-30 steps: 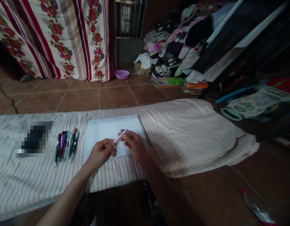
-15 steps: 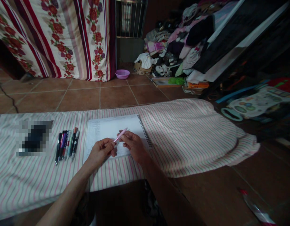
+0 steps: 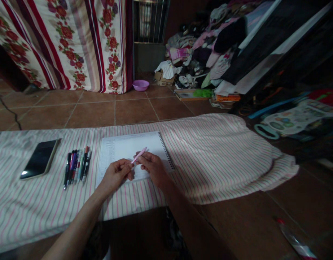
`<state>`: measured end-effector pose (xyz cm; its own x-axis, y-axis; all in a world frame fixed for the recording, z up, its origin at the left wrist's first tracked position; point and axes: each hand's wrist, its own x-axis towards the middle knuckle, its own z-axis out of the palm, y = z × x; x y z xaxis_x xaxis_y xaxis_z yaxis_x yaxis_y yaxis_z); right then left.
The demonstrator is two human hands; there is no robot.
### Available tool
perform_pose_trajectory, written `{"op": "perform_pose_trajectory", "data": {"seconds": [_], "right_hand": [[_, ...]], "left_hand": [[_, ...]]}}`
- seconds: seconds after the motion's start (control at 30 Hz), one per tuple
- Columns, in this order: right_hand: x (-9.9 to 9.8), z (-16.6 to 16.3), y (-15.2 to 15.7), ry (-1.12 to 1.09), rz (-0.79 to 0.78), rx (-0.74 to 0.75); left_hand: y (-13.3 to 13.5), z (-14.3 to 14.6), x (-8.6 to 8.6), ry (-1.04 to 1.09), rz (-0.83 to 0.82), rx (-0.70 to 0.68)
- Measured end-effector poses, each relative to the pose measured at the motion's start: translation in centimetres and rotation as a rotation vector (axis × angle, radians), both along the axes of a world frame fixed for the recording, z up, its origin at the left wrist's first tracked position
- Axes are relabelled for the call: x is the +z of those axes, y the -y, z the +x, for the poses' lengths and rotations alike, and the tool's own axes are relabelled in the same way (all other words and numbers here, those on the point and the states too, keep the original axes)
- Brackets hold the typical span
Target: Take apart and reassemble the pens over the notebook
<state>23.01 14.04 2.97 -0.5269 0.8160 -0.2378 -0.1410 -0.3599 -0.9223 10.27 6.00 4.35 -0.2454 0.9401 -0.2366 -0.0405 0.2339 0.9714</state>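
A pink pen [image 3: 139, 154] slants up to the right, held between both hands above the page. Its lower-left end is pinched by the fingers of my left hand [image 3: 118, 172]. My right hand [image 3: 152, 166] has its thumb and fingers closed around the pen's middle. Under the hands lies a spiral notebook [image 3: 125, 142] with a white page and its coil on the right side. Left of the notebook, several pens [image 3: 77, 166] of different colours are lined up side by side on the striped cloth [image 3: 215, 159].
A dark-screened phone [image 3: 40, 159] rests on the cloth at the left. On the tiled floor beyond are a purple basin [image 3: 140, 85] and a heap of clothes [image 3: 201, 54]. A plastic bottle [image 3: 293, 238] lies at the lower right.
My right hand's fingers have shifted very slightly on the pen. Otherwise the hands, pen and notebook hold almost the same positions.
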Motion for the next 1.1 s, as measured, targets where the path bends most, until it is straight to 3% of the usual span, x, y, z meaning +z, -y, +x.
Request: {"op": "perform_pose_trajectory", "data": {"seconds": [0.3,1.1], "right_hand": [[-0.79,-0.18,-0.19,0.037,0.063,-0.040],[-0.56,0.11,-0.28,-0.096,-0.009,-0.069]], "left_hand": [[-0.07,-0.02,-0.70,-0.012,-0.010,-0.041],[0.03,0.00,-0.25,0.007,-0.009,-0.028]]}}
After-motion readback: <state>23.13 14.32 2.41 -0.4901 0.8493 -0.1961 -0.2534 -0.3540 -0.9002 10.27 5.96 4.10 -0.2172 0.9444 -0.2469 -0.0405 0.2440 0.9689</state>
